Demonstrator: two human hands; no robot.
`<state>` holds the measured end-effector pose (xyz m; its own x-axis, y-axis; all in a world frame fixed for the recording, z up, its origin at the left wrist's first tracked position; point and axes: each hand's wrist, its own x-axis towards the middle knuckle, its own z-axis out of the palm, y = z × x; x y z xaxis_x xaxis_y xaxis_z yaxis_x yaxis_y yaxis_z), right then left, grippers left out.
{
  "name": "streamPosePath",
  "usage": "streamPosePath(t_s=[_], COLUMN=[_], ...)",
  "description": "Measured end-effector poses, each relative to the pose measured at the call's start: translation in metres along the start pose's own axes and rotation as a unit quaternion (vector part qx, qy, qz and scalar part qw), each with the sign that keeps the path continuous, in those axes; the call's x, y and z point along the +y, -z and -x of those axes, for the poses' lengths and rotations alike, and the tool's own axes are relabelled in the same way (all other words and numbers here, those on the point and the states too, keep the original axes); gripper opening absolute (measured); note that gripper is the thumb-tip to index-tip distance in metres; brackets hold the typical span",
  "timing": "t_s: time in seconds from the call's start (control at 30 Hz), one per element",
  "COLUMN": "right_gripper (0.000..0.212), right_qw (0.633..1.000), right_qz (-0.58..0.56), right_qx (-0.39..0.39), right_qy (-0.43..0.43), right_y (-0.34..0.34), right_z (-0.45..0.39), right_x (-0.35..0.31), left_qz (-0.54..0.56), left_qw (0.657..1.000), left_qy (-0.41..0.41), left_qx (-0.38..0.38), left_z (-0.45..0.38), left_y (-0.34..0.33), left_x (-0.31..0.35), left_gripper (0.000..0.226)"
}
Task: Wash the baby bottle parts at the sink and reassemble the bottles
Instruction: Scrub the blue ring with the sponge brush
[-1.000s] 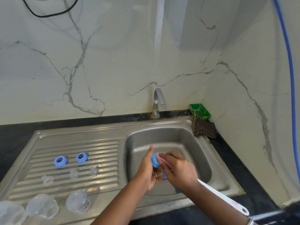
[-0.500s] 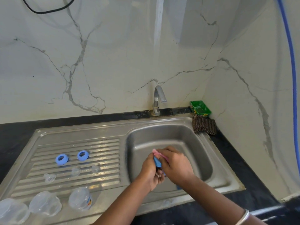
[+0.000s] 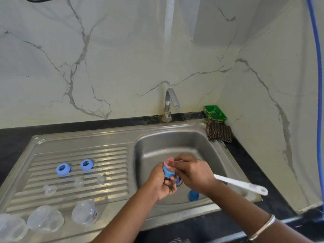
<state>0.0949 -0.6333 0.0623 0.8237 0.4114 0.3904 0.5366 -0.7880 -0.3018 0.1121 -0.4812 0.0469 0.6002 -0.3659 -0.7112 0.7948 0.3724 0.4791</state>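
Over the basin, the left hand [image 3: 160,183] grips a blue collar ring [image 3: 168,171] while the right hand [image 3: 193,174] clutches the scrubbing brush [image 3: 240,185], so washing's mid-way: two blue rings [image 3: 63,169], clear teats [image 3: 50,190] and bottles [image 3: 84,214] wait unassembled on the drainboard [image 3: 112,155].

Soft, even daylight fills the scene, bright on the pale marble wall [image 3: 122,58]. A vertical streak of reflected light runs down the wall above the tap [image 3: 169,104]. A broad grey shadow falls across the upper right corner. The steel sink [image 3: 84,141] shows dull glare along its drainer ridges. Wide-angle distortion bends the counter edges and the blue hose [image 3: 317,85]. Motion blur smears the white brush handle [image 3: 242,184] and both hands; the clear bottles at lower left look soft.
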Motion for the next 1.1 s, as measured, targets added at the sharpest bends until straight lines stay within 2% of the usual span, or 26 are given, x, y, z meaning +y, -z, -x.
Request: streamPosePath(t_s=[0.1,0.2,0.33,0.47,0.57,0.63,0.73,0.83,0.9,1.03,1.1], right_gripper=[0.031,0.032,0.036,0.039,0.031,0.029,0.033,0.022,0.025,0.04,0.047], right_qw=[0.987,0.981,0.959,0.882,0.819,0.796,0.828,0.881,0.909,0.918,0.918], right_qz=[-0.05,-0.031,-0.106,-0.264,-0.361,-0.381,-0.283,-0.186,-0.102,-0.009,0.047], right_qx=[-0.006,-0.039,-0.032,-0.01,-0.014,-0.012,-0.006,-0.005,-0.036,-0.008,-0.023], right_qy=[-0.151,-0.186,-0.261,-0.391,-0.446,-0.469,-0.485,-0.436,-0.403,-0.396,-0.393], right_y=[-0.017,-0.03,-0.035,-0.032,-0.03,-0.026,-0.022,-0.009,-0.001,0.01,0.011], right_z=[0.004,0.014,0.02,0.004,-0.002,-0.005,-0.011,-0.024,-0.031,-0.04,-0.048], right_x=[-0.007,-0.01,-0.004,0.018,0.045,0.068,0.112,0.157,0.191,0.236,0.255], left_qz=[0.058,0.062,-0.016,-0.089,-0.124,-0.116,-0.076,-0.089,-0.116,-0.187,-0.196], left_qw=[0.998,0.995,0.993,0.985,0.977,0.978,0.985,0.984,0.98,0.962,0.958], left_qy=[-0.013,-0.025,-0.058,-0.094,-0.108,-0.1,-0.08,-0.094,-0.101,-0.115,-0.119], left_qx=[0.036,0.076,0.098,0.117,0.135,0.139,0.132,0.123,0.126,0.16,0.17], left_z=[-0.007,-0.016,-0.026,-0.038,-0.052,-0.059,-0.077,-0.099,-0.115,-0.143,-0.155], left_y=[0.001,-0.002,-0.013,-0.019,-0.021,-0.025,-0.039,-0.055,-0.067,-0.089,-0.098], left_x=[0.0,-0.004,-0.015,-0.02,-0.015,-0.009,0.001,0.011,0.017,0.027,0.032], left_gripper=[0.033,0.041,0.041,0.037,0.043,0.043,0.042,0.047,0.049,0.053,0.053])
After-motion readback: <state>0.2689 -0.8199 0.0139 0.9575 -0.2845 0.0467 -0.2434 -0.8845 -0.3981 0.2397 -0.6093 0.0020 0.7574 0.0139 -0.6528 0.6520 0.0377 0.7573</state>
